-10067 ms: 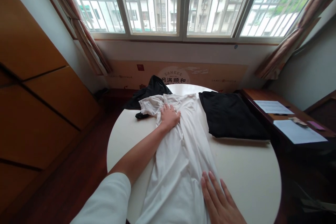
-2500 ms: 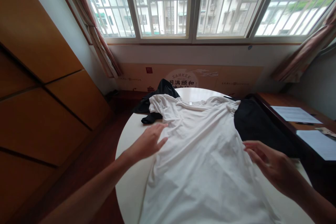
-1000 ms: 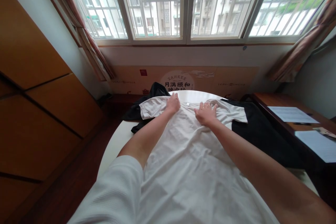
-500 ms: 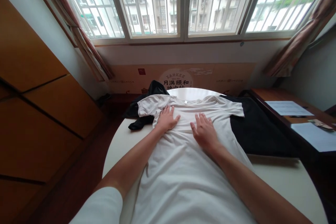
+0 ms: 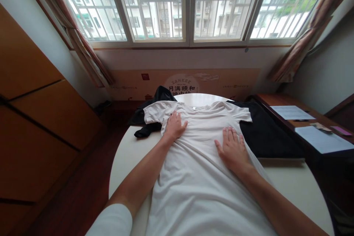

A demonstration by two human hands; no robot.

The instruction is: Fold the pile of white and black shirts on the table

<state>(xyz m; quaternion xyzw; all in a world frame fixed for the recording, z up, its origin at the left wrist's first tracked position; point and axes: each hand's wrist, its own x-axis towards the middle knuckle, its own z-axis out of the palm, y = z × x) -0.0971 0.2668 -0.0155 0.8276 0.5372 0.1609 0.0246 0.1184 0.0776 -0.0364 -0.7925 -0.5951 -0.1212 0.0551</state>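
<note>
Left hand (image 5: 174, 127) | right hand (image 5: 232, 150): both flat, fingers spread, gripping nothing, on white T-shirt (image 5: 199, 177) | risk: heavy pressing could drag it off the round table (image 5: 287, 184)

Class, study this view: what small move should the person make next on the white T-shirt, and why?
Probably slide the left hand outward across the white T-shirt, since creases run from under that palm, while the right hand lies flat on the fabric.

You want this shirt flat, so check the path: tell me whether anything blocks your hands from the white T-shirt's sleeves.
Nothing visible does. The left hand and right hand lie flat on the white T-shirt, with only its fabric before the sleeves. The black garment lies underneath, not between.
</note>
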